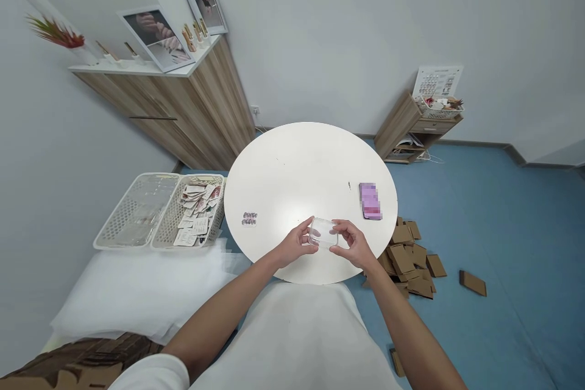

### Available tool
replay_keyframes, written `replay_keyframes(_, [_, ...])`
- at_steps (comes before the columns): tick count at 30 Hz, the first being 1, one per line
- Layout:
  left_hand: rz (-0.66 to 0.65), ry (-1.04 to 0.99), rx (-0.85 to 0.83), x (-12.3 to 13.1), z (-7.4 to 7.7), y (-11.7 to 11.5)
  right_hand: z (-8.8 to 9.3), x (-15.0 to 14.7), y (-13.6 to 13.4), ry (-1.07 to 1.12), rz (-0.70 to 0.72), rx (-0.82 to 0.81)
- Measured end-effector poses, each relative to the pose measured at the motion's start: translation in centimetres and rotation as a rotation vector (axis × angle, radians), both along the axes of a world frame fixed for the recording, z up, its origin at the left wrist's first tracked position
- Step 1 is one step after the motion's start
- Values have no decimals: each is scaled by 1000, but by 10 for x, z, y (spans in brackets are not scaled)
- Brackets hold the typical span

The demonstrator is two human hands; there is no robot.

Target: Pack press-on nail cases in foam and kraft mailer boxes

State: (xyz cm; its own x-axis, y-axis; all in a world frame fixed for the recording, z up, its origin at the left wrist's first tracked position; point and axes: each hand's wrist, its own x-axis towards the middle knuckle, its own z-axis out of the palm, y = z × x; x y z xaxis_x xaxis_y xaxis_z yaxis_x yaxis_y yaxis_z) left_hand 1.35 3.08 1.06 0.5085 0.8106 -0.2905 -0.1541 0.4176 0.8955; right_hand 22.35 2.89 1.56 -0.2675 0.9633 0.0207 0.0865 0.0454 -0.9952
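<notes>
A small clear plastic box (323,233) is held between both hands just above the near part of the round white table (301,164). My left hand (296,244) grips its left side, fingers and thumb closed round the edge. On the opposite side, my right hand (354,244) holds it the same way. Whether anything lies inside the box is too small to tell. To the left on the tabletop lies a small card with rows of dark oval pieces (249,219). A purple pack (370,201), partly blurred, rests near the right edge.
Left of the table stand white plastic baskets, one with many packets (196,210) and one holding clear plastic (137,210). White padded sheets (150,286) lie below them. Flattened brown cartons (409,262) are heaped on the floor at right. Wooden cabinets (205,97) stand behind.
</notes>
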Motion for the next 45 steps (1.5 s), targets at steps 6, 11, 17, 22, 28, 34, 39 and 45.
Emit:
replay_keyframes(6, [92, 47, -153, -4, -6, -6, -1, -4, -6, -25, -11, -11])
replay_keyframes(11, [104, 87, -67, -2, -15, -11, -6, -9, 0, -71, -125, -168])
replay_keyframes(17, [114, 127, -51, -2, -24, -20, -17, -23, 3, -50, -305, -298])
replay_keyframes(22, [140, 131, -40, -3, -33, -24, -23, -29, 2, -23, -288, -434])
replay_keyframes(28, [221, 151, -100, -3, -45, -22, -34, -26, -4, -14, -314, -486])
replay_keyframes(34, [273, 216, -118, 1, -68, -20, -59, -29, -21, -114, -237, -492])
replay_keyframes(39, [302, 396, -101, 8, -91, -18, -85, -36, -23, -225, -226, -510])
replay_keyframes(45, [272, 657, 1, 17, -103, -7, -101, -37, -9, -323, -211, -531])
